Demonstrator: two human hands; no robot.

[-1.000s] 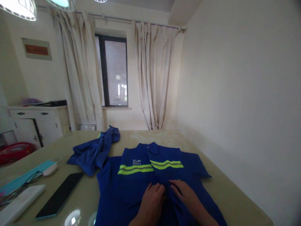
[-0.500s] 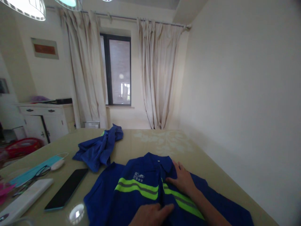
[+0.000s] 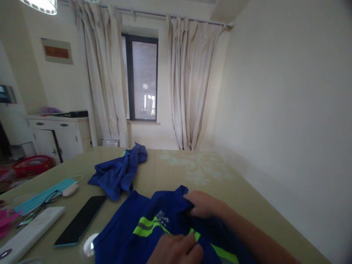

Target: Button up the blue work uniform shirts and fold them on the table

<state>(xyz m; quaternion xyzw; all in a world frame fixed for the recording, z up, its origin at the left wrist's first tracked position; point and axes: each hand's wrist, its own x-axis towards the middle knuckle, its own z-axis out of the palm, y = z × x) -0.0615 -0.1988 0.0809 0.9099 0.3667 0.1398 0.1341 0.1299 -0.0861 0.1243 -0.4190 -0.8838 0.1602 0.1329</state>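
A blue work jacket (image 3: 148, 209) with yellow-green and grey reflective bands and a white chest logo lies on the near part of the table. At its collar, my right hand (image 3: 203, 203) is closed with the fabric pinched in its fingers, and the collar is bunched there. My left hand (image 3: 177, 249) is over the lower front of the jacket, its fingers curled in on the cloth. The right side of the jacket is partly hidden under my right forearm. Farther back lies a second crumpled blue garment (image 3: 118, 172).
On the left of the table (image 3: 154, 168) are a black-screened phone (image 3: 80, 220), a long white device (image 3: 33, 233), a blue face mask (image 3: 46, 198), glasses (image 3: 53, 197) and a white mouse (image 3: 70, 190). A wall (image 3: 288, 128) runs along the right side.
My right hand has gone from lying spread on the jacket's chest to gripping its collar, which is now folded leftward. The left hand's fingers have curled in. The view has shifted slightly.
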